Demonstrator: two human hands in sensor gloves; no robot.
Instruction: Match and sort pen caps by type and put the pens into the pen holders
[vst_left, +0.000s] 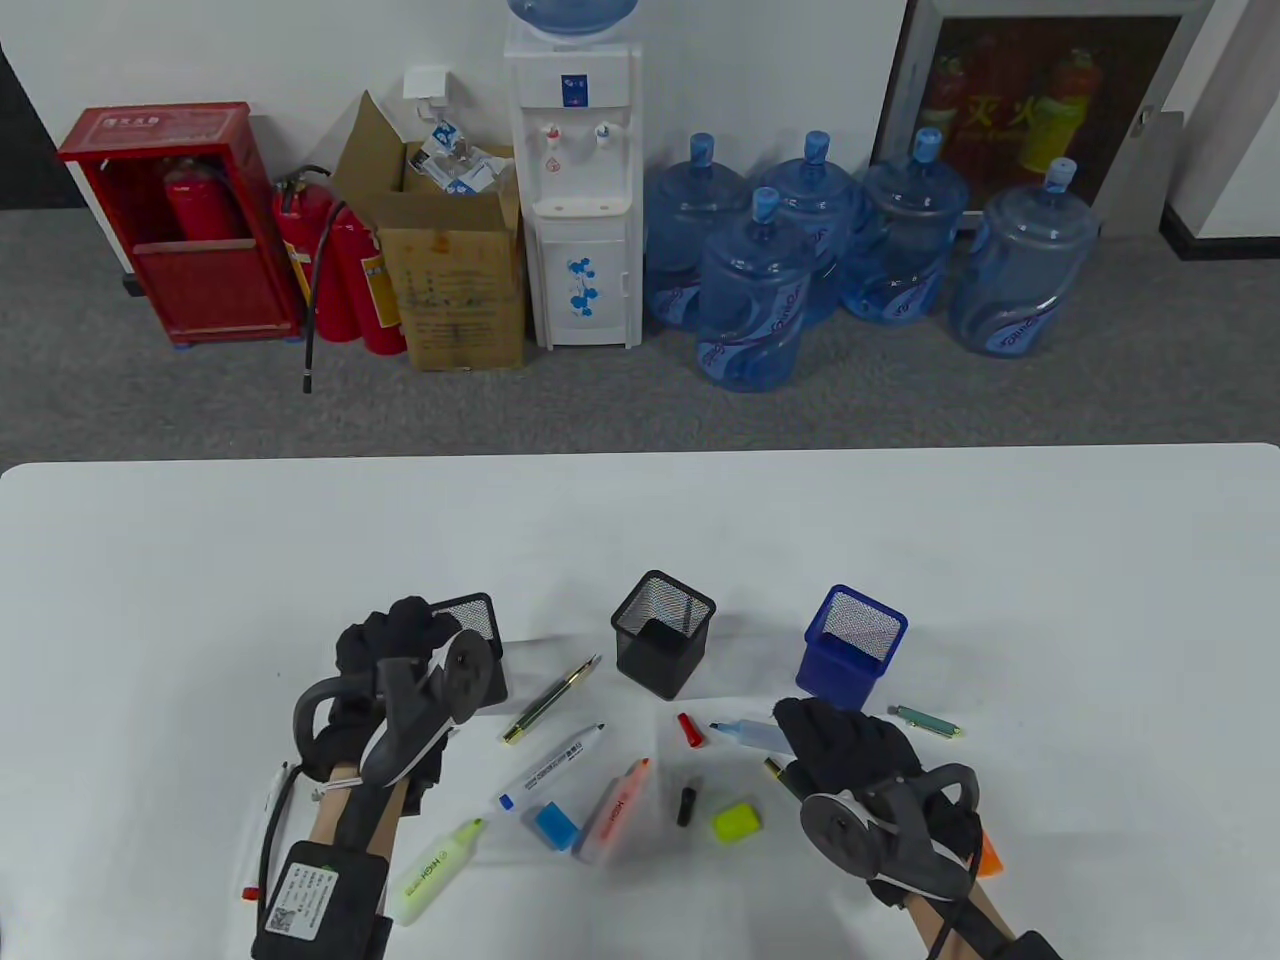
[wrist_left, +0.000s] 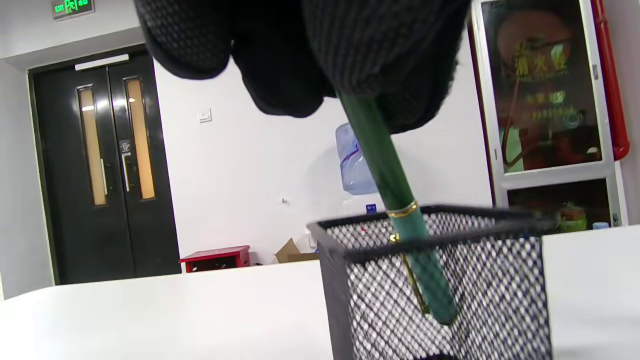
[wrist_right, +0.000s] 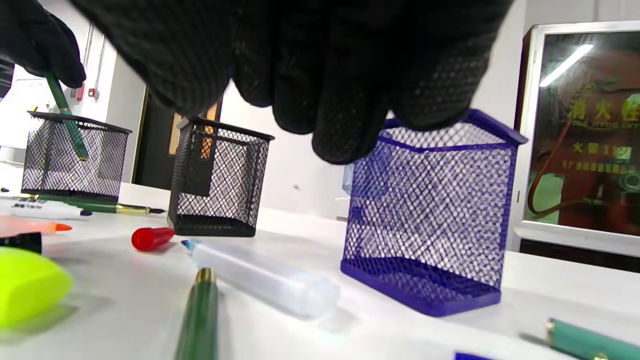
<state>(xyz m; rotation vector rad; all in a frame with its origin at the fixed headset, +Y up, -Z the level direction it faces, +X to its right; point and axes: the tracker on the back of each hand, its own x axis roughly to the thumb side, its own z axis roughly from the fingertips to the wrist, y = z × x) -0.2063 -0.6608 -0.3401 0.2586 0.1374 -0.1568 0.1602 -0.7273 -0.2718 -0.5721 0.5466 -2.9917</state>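
Observation:
My left hand (vst_left: 400, 635) pinches a dark green pen (wrist_left: 380, 160) with a gold ring. The pen's lower end stands inside the left black mesh holder (wrist_left: 450, 280), which my hand partly hides in the table view (vst_left: 478, 610). My right hand (vst_left: 840, 740) hovers low over the table in front of the blue mesh holder (vst_left: 852, 645), fingers hanging loosely and holding nothing. Below it lie another green pen (wrist_right: 200, 310) and a clear blue-tipped highlighter (wrist_right: 265, 280). A second black holder (vst_left: 662, 632) stands in the middle, with nothing showing inside it.
Loose on the table: an uncapped green fountain pen (vst_left: 550, 700), white marker (vst_left: 555, 765), orange highlighter (vst_left: 615, 805), yellow highlighter (vst_left: 435, 870), blue cap (vst_left: 556, 826), red cap (vst_left: 690, 729), black cap (vst_left: 686, 805), yellow cap (vst_left: 737, 820), teal piece (vst_left: 927, 720), orange cap (vst_left: 988, 855).

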